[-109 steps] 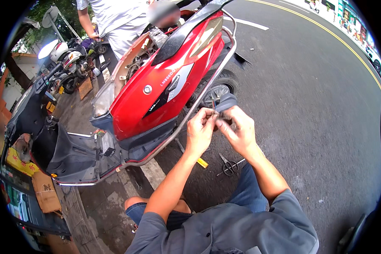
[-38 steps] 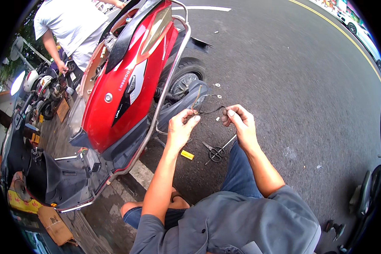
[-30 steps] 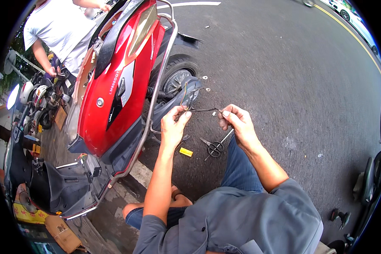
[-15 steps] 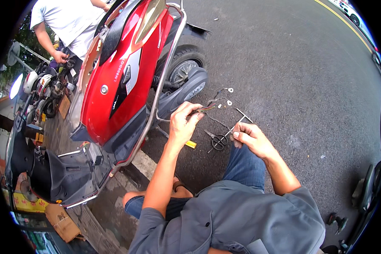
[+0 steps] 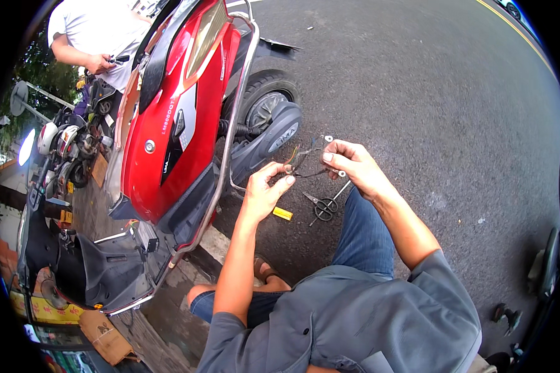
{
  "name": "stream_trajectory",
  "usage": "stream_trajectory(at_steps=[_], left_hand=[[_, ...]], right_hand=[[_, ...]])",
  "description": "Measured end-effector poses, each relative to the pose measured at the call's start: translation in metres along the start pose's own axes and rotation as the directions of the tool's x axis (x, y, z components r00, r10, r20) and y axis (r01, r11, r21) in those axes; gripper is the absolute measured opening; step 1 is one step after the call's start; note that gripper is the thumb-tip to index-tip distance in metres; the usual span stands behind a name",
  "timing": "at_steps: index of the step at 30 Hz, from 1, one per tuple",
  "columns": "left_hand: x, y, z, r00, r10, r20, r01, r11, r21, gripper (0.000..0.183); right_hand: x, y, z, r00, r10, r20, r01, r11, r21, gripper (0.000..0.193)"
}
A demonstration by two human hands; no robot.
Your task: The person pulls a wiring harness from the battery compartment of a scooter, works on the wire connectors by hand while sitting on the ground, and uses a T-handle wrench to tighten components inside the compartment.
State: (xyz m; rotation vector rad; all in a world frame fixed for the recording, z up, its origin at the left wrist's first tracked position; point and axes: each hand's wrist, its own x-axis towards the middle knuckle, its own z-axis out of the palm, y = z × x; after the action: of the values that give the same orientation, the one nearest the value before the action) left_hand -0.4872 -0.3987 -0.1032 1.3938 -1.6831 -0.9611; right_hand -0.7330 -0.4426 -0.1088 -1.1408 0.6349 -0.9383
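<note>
My left hand (image 5: 266, 191) is closed in a pinch on a bunch of thin wires (image 5: 300, 163), some with coloured ends. My right hand (image 5: 353, 164) pinches the far end of the same bunch, so the wires span the gap between both hands. One pale ring terminal (image 5: 328, 138) shows just above the right fingertips, and another ring terminal (image 5: 341, 174) pokes out below them. On the asphalt under the hands lie dark-handled scissors (image 5: 323, 209), across a thin metal rod (image 5: 340, 194). A small yellow piece (image 5: 282, 214) lies left of the scissors.
A red scooter (image 5: 146, 171) with a metal side rail (image 5: 235, 112) stands close on my left, its rear wheel (image 5: 269, 102) beyond my left hand. Behind it a person in a white shirt (image 5: 96, 28) holds a small dark object. Cardboard (image 5: 106, 336) lies at lower left.
My right hand has moved up and left from above my knee and taken hold of the wires near the ring terminals. The other person's hand has risen.
</note>
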Motion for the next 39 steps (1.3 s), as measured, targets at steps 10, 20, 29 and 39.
stream_trajectory(at_steps=[10,20,29,39], left_hand=[[0.004,0.000,0.010,0.998,-0.061,-0.024,0.049,0.934,-0.353,0.028],[0.009,0.007,0.016,0.992,-0.097,-0.082,0.056,0.913,-0.404,0.017],[0.009,0.014,0.019,0.989,-0.140,-0.053,0.115,0.935,-0.335,0.018],[0.005,0.025,0.017,0.985,-0.152,0.080,0.165,0.964,-0.210,0.022]], right_hand=[[-0.004,-0.003,0.015,0.993,0.035,-0.111,-0.024,0.995,0.102,0.023],[-0.005,-0.001,0.023,0.953,-0.255,-0.164,0.200,0.936,-0.291,0.020],[-0.006,0.002,0.019,0.725,-0.682,-0.098,0.372,0.507,-0.777,0.020],[0.000,-0.002,-0.004,0.809,-0.551,-0.207,0.396,0.769,-0.502,0.017]])
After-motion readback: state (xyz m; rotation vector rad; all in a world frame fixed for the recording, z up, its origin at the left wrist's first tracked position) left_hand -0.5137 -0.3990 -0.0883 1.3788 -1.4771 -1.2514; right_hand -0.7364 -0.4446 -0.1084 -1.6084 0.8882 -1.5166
